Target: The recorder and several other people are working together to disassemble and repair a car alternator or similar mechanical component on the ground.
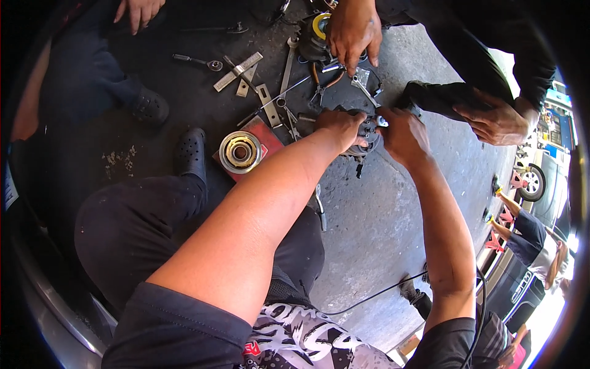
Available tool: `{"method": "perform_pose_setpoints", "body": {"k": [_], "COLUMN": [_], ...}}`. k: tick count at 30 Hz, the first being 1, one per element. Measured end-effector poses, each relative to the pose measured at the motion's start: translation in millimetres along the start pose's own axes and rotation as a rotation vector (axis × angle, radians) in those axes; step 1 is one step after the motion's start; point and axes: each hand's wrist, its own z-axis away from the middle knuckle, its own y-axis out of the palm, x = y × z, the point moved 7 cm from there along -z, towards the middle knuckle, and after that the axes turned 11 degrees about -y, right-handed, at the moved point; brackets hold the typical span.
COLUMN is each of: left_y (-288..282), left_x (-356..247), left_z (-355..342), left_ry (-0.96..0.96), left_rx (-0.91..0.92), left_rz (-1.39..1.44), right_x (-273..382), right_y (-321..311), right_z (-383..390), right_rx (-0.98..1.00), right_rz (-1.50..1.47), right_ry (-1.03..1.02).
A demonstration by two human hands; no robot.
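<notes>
My left hand (pixel 342 128) is closed around a dark, round machine part (pixel 367 140) that has bolts on its face and a short connector at its lower edge. At the part's right side my right hand (pixel 404 136) is closed, its fingers against the rim. A small white-and-blue piece (pixel 382 121) shows by those fingertips; what the hand holds is mostly hidden. Just beyond lies a combination wrench (pixel 365 90), close to a co-worker's hand (pixel 354 37) reaching down from the top.
A gold-coloured ring-shaped pulley (pixel 240 152) sits on a red box (pixel 268 136) to the left. Pliers (pixel 319 91), a ratchet (pixel 198 61), a long wrench (pixel 288 64) and metal bars (pixel 238 72) lie on the floor. A co-worker's other hand (pixel 501 117) rests at the right.
</notes>
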Motion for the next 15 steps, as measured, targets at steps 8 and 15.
{"method": "perform_pose_setpoints", "body": {"k": [8, 15], "left_y": [4, 8], "left_x": [1, 2], "left_z": [-1, -2], "left_ry": [0.009, 0.007], "left_rx": [-0.016, -0.038], "left_rz": [0.008, 0.000], "right_x": [0, 3], "right_y": [3, 10], "right_z": [22, 24], "right_rx": [0.066, 0.045], "right_rz": [-0.075, -0.114], "right_ry": [-0.034, -0.038]}}
